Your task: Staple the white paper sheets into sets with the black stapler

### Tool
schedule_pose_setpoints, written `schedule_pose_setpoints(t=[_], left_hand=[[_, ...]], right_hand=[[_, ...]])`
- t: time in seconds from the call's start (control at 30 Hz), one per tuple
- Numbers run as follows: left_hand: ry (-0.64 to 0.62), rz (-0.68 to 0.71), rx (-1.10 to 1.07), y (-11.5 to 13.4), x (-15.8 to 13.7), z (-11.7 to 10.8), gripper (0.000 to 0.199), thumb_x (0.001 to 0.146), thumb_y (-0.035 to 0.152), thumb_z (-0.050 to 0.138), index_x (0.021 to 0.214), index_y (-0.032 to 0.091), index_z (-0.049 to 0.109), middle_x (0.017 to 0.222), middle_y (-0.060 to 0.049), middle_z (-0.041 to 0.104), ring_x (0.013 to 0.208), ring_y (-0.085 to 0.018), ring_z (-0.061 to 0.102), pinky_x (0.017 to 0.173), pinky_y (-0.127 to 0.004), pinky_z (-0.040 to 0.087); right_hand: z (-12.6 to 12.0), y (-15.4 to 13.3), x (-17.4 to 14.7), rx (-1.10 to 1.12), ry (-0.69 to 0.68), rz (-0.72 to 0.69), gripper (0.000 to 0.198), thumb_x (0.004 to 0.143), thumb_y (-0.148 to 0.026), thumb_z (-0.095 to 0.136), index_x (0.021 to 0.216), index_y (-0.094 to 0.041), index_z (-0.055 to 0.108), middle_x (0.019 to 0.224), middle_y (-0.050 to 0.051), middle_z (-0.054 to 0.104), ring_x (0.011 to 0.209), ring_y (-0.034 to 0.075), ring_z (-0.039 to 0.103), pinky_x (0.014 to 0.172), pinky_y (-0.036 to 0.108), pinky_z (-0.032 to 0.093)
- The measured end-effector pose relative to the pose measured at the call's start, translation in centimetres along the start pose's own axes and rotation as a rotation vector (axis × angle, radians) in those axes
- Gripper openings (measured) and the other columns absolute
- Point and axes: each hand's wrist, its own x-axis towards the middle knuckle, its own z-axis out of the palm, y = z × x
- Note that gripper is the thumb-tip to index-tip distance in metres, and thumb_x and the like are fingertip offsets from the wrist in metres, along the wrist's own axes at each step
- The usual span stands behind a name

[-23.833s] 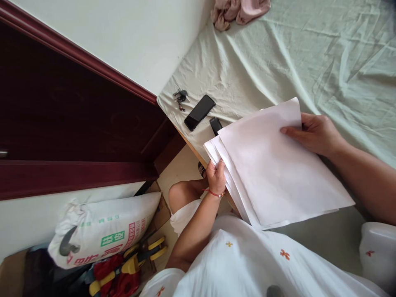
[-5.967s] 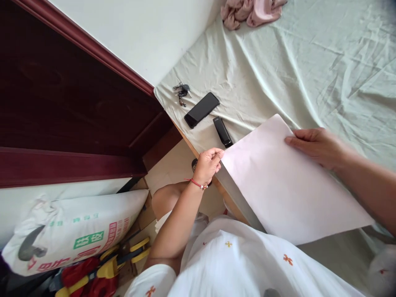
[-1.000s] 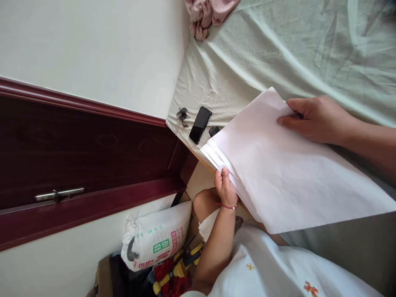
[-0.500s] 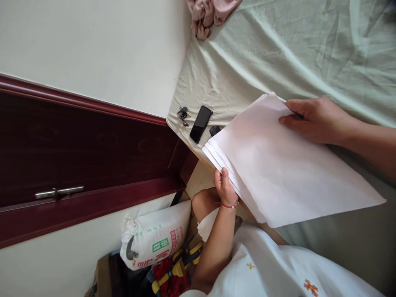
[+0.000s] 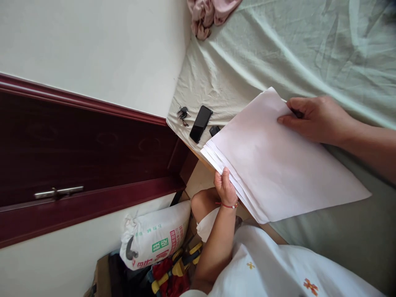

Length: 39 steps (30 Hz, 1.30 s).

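A stack of white paper sheets (image 5: 287, 165) is held tilted over the bed edge, its layers fanned slightly along the left side. My left hand (image 5: 226, 189), with a red string bracelet at the wrist, grips the lower left edge, thumb on top and fingers hidden beneath. At the upper right edge, my right hand (image 5: 318, 119) pinches the paper, thumb lying on the top sheet. A small dark patch shows between its thumb and forefinger; I cannot tell what it is.
On the pale green bedsheet (image 5: 262, 53) lie a black phone (image 5: 201, 123), keys (image 5: 183, 112) and a small black object (image 5: 214, 130) partly behind the paper. Pink cloth (image 5: 210, 16) lies farther back. A dark red door (image 5: 77, 152), a white sack (image 5: 157, 237) and a toy (image 5: 176, 270) are left.
The paper has shifted slightly up and left; its right corner has drawn inward. My right hand has moved a little with it, while my left hand stays nearly in place.
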Motion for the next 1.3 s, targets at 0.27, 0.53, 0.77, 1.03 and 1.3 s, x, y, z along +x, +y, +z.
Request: schedule_pose_setpoints(t=[0.27, 0.53, 0.77, 1.03, 1.3], left_hand=[[0.025, 0.012, 0.011, 0.14, 0.09, 0.15, 0.040, 0.084, 0.058, 0.085, 0.091, 0.019, 0.077, 0.090, -0.004, 0.077, 0.119, -0.027, 0.072, 0.112, -0.037, 0.050], [0.023, -0.022, -0.058, 0.04, 0.00, 0.18, 0.043, 0.083, 0.060, 0.085, 0.099, 0.020, 0.080, 0.100, -0.005, 0.081, 0.111, -0.025, 0.074, 0.104, -0.035, 0.055], [0.004, -0.029, -0.098, -0.03, 0.11, 0.18, 0.044, 0.081, 0.061, 0.088, 0.099, 0.021, 0.080, 0.100, -0.004, 0.082, 0.109, -0.023, 0.074, 0.102, -0.033, 0.055], [0.031, -0.047, -0.054, 0.04, 0.11, 0.10, 0.042, 0.081, 0.060, 0.086, 0.094, 0.020, 0.079, 0.095, -0.004, 0.080, 0.108, -0.024, 0.075, 0.102, -0.034, 0.055], [0.043, -0.070, -0.047, 0.15, 0.09, -0.12, 0.044, 0.080, 0.061, 0.086, 0.095, 0.020, 0.079, 0.098, -0.005, 0.080, 0.103, -0.023, 0.075, 0.098, -0.034, 0.056]], right_hand=[[0.08, 0.13, -0.02, -0.036, 0.021, 0.029, 0.019, 0.088, -0.045, 0.056, 0.075, -0.033, 0.051, 0.071, 0.001, 0.062, 0.073, 0.026, 0.060, 0.072, 0.043, 0.049], [0.00, 0.04, 0.20, -0.062, 0.042, 0.094, 0.021, 0.082, -0.043, 0.062, 0.072, -0.029, 0.050, 0.068, 0.003, 0.061, 0.069, 0.026, 0.061, 0.070, 0.043, 0.049], [-0.15, 0.01, -0.07, -0.037, 0.007, 0.059, 0.033, 0.083, -0.062, 0.057, 0.071, -0.033, 0.047, 0.070, 0.005, 0.062, 0.072, 0.029, 0.061, 0.071, 0.048, 0.050], [-0.59, 0.22, 0.26, -0.059, -0.019, 0.038, 0.027, 0.082, -0.048, 0.059, 0.071, -0.029, 0.043, 0.065, 0.001, 0.054, 0.062, 0.021, 0.052, 0.064, 0.039, 0.043], [-0.37, 0.54, 0.10, 0.015, 0.057, -0.077, 0.021, 0.081, -0.035, 0.060, 0.069, -0.026, 0.045, 0.061, -0.002, 0.051, 0.061, 0.016, 0.047, 0.061, 0.034, 0.037]])
